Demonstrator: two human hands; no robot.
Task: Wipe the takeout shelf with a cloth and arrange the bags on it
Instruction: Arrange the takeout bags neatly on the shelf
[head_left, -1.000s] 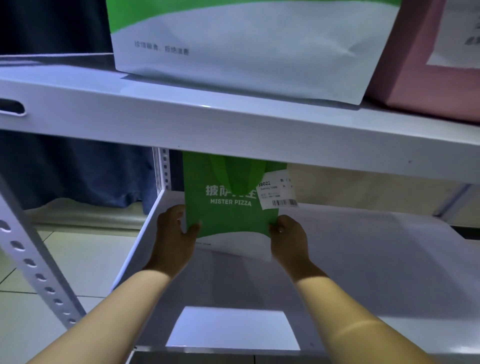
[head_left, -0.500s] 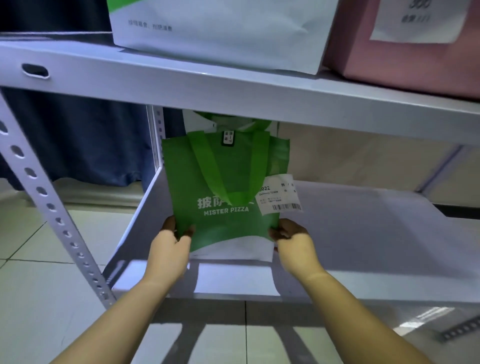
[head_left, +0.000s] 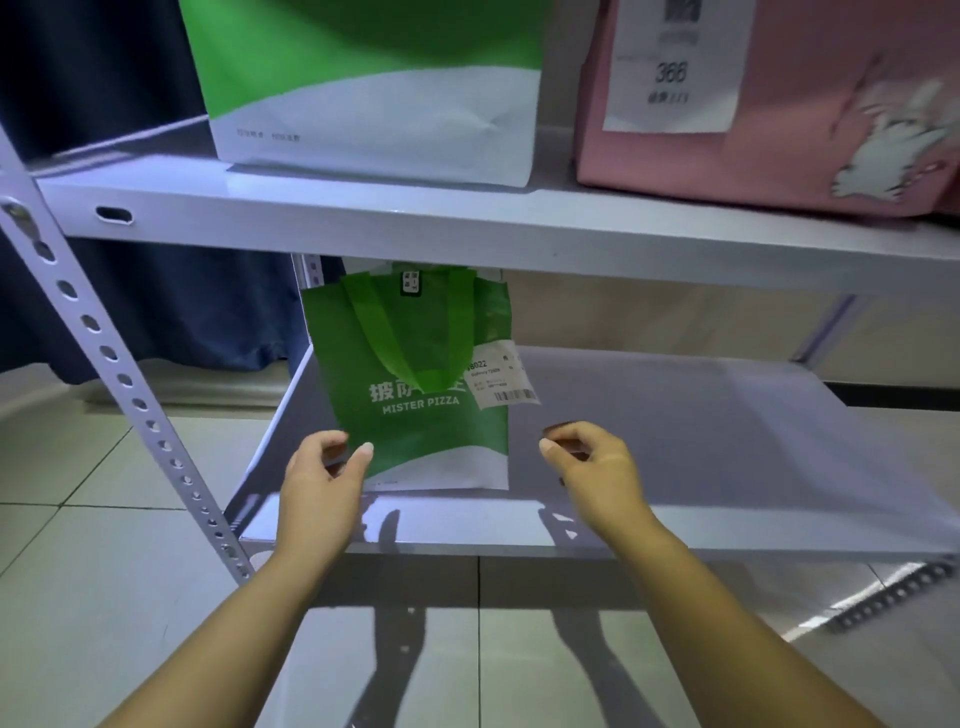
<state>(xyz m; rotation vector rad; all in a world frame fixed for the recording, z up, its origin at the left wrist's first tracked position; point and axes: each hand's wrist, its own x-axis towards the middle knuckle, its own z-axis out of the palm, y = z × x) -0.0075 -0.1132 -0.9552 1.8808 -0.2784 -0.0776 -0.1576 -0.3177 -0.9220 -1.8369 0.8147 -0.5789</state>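
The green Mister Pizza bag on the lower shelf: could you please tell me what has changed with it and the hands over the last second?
Both hands let go: the left hand and right hand have drawn back, open. The green bag still stands upright on the lower shelf.

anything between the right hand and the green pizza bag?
No. In the head view only bare lower shelf shows between the right hand and the green pizza bag; the hand is open, clear of the bag.

A pizza bag (head_left: 415, 415) stands left on the lower shelf (head_left: 675, 415), two bags above.
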